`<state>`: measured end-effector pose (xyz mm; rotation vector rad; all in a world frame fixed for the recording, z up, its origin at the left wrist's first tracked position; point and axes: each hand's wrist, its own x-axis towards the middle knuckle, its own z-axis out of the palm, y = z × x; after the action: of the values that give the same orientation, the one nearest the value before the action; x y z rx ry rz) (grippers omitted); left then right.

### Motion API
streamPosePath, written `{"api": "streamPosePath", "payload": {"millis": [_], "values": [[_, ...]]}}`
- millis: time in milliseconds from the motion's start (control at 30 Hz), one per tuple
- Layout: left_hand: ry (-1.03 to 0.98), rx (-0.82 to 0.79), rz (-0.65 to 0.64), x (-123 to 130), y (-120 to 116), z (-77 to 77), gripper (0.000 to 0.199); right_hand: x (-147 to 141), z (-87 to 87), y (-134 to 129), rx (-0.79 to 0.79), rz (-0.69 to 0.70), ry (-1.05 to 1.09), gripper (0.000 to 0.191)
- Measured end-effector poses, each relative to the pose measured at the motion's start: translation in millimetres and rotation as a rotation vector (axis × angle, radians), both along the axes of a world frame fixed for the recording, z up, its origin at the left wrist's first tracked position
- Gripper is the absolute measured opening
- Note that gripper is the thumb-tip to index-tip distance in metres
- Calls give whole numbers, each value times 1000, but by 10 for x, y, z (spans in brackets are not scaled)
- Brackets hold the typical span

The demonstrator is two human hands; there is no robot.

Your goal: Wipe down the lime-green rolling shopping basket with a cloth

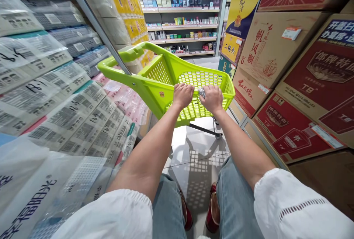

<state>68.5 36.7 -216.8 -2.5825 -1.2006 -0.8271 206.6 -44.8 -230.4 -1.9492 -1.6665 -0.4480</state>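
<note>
Nearest of all are the person's white puffed sleeves (298,204), above light blue jeans (235,194) and red-and-tan shoes (213,213). Beyond the knees a lime-green shopping cart (151,93) stands crosswise in a narrow aisle. The left hand (183,95) is clasped over the cart's near basket rim; the right hand (213,98) grips it just beside, with a small crumpled grey item (201,92) at its fingers, too small for me to name.

The cart's handle (106,63) reaches toward the wrapped paper packs (94,111) on the left, near a slanting metal pole (96,17). Its other end comes up close to the liquor cartons (265,51) on the right; I can't tell whether they touch. A strip of pale tile floor (181,150) runs under the wheels between the two stacks, and on to a shelf unit (182,9) of small bottles and boxes.

A front pack reads 幸福阳光, and others bear handwritten numbers that I can't make out surely. The tan carton says 一帆风顺, the yellow one (231,49) 二锅头. The red cartons (286,124) carry 郎牌特曲 and T8. White price tags cling to several. The small sticker (162,94) on the cart's side is too tiny to read.
</note>
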Motion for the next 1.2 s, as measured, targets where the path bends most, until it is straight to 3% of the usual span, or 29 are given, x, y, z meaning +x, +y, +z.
{"api": "streamPosePath", "payload": {"millis": [100, 200, 400, 500, 767, 867, 1033, 1200], "values": [[-10, -9, -4, -4, 16, 4, 42, 266, -32, -86, 4, -93, 40, 34], [-24, -11, -7, 27, 20, -3, 42, 328, -48, -108, 48, -161, 79, 33], [-28, 12, 2, 56, 15, -27, 38, -148, -11, 39, 72, -31, 27, 32], [-11, 1, -8, 34, 16, -15, 36, -248, 14, 72, 54, 3, 16, 31], [-6, -1, -14, -23, 18, 10, 42, 380, -49, -129, 23, -89, 49, 31], [27, 1, -3, -11, -13, 40, 41, 484, -74, -151, 36, -112, 83, 31], [126, 59, -51, 317, -173, 132, 34, 399, -93, -114, 49, -112, 126, 32], [158, -122, -12, 722, -275, 12, 38, 404, -157, -127, 72, -30, 115, 32]]}}
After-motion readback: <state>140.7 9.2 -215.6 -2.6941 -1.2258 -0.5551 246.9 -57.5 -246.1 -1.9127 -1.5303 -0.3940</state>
